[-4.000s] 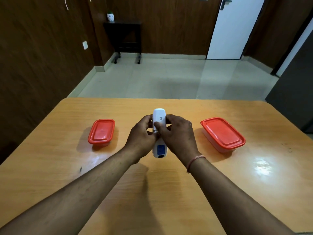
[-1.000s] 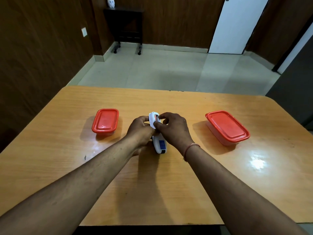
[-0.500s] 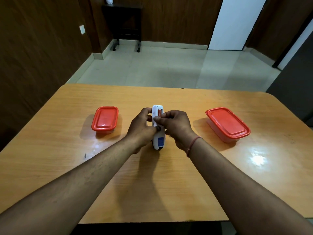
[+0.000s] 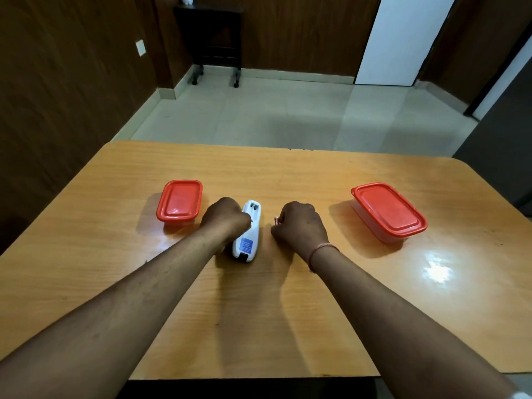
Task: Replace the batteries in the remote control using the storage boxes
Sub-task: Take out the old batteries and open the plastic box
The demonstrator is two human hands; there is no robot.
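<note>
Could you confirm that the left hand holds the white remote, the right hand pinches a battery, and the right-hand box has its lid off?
Not quite: the head view shows the right-hand box closed, its red lid on. The rest holds: the left hand holds the white remote and the right hand pinches a battery.

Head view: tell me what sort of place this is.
Probably a plain home or office room: dark wood-panelled walls, a pale tiled floor, a white door and a wooden table.
</note>
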